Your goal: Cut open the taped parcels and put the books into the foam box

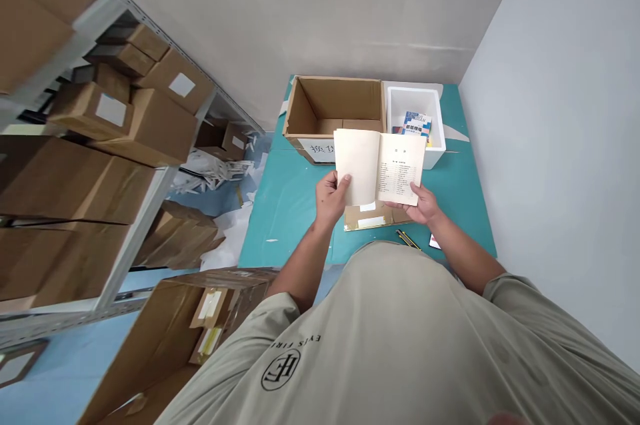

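An opened book (357, 165) with cream pages is held up above the table. Its left page is blank and its right page carries columns of printed text. My left hand (332, 198) grips the lower left edge, thumb on the page. At the lower right corner my right hand (421, 204) holds the other side, thumb on top and fingers beneath. Under the book lies a flat piece of cardboard packaging (373, 217) with white labels, partly hidden. Behind it stand a cardboard box (315, 148) and a white foam box (439, 120) with a blue-and-white book (416, 122) inside.
A box cutter (409, 239) and a partly hidden phone-like object (434, 242) lie near the front edge of the green table (280, 212). Shelves of cardboard boxes (155, 125) stand at left. A large open carton (145, 338) sits on the floor. A wall (555, 112) rises at right.
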### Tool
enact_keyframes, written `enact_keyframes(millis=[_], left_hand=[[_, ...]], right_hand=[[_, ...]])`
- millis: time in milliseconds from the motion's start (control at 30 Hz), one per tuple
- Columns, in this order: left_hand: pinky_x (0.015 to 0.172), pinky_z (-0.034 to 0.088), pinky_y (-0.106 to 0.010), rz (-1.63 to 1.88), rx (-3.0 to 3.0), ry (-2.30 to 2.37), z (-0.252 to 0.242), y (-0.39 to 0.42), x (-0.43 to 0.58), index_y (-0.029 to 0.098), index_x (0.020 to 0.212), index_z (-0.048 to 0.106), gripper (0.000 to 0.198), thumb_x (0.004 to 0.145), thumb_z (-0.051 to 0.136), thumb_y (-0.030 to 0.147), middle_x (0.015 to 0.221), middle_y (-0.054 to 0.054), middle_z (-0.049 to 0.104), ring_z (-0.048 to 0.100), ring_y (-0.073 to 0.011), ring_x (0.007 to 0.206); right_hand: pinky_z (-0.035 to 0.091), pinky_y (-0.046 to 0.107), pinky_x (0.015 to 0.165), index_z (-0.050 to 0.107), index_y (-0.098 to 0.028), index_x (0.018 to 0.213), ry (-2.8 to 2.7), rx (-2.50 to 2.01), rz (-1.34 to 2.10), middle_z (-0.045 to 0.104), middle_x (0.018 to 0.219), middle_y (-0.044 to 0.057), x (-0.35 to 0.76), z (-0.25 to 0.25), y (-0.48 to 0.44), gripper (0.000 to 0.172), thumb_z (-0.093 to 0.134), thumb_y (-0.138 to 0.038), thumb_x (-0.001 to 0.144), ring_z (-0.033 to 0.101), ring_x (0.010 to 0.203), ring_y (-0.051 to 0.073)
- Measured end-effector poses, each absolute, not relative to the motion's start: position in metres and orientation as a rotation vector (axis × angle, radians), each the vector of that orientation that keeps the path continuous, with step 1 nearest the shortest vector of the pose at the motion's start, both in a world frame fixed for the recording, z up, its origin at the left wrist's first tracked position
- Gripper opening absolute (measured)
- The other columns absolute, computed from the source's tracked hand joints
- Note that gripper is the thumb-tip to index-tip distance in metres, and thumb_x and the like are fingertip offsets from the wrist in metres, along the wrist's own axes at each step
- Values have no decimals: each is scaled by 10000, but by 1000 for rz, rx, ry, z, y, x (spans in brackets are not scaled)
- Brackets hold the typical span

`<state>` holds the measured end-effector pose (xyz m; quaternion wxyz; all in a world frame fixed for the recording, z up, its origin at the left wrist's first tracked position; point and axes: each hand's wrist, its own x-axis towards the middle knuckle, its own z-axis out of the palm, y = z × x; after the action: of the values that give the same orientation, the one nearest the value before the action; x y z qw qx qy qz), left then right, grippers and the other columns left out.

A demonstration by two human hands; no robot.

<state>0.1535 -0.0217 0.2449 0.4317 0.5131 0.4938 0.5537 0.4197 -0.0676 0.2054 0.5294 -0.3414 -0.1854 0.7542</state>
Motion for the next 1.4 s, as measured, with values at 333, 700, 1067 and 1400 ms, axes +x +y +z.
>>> enact_keyframes(millis=[333, 700, 1067, 1400], left_hand=[[613, 442, -294, 1411, 1386, 1349, 241, -30, 159, 256, 838, 599, 632, 947, 818, 839, 721, 23, 531, 494, -158, 671], [1130, 661, -553, 863, 2033, 1446, 246, -62, 220, 217, 1579, 768, 802, 1006, 819, 778, 1373, -201, 864, 831, -425, 1241], [1055, 682, -525, 730, 2071, 1526, 254, -60, 229, 212, 1477, 826, 762, 889, 1015, 659, 1277, -201, 892, 865, -443, 1175], [685, 546, -359, 1081, 1761, 1342, 251, -46, 207, 226, 700, 745, 396, 1037, 821, 419, 654, -39, 724, 718, -237, 675]], right_hand=[[666, 753, 1180, 678, -322, 1581, -468, -817, 1819, 844, 1536, 113, 421, 210, -71, 525, 730, -356, 1059, 748, 1513, 367], [693, 546, 1189, 783, -349, 1408, -480, -909, 1797, 884, 1425, 47, 399, 203, -77, 425, 691, -618, 1092, 756, 1500, 308], [647, 522, 1253, 790, -315, 1488, -521, -866, 1743, 864, 1480, 97, 386, 218, -81, 728, 566, -868, 1072, 699, 1575, 339], [688, 644, 1200, 734, -321, 1494, -625, -825, 1763, 861, 1486, 84, 402, 196, -74, 588, 795, -689, 1039, 760, 1487, 368]])
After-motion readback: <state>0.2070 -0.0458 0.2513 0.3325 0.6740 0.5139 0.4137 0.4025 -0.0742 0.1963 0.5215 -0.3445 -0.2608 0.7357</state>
